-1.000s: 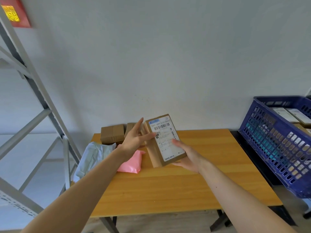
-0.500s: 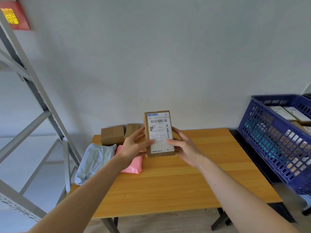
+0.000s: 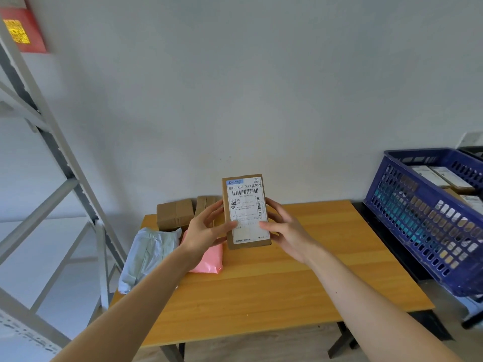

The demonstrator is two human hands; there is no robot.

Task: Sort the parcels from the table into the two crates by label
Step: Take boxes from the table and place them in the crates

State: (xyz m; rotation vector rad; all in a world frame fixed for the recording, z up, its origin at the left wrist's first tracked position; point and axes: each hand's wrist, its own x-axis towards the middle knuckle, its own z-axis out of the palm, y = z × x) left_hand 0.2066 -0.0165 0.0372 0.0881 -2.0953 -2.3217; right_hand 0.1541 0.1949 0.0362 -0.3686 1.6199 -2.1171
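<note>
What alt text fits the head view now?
The left hand and right hand hold a labelled cardboard parcel upright over the wooden table. A pink mailer, a grey mailer and two boxes lie at its left; a blue crate stands to its right.

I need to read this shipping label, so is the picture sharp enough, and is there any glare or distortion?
Head view: the label on the cardboard parcel is evenly lit, no glare; its top code and barcode are sharp, the fine print too small to read. Head view, edges: wide-angle distortion tilts the grey metal rack and blue crate.
</note>
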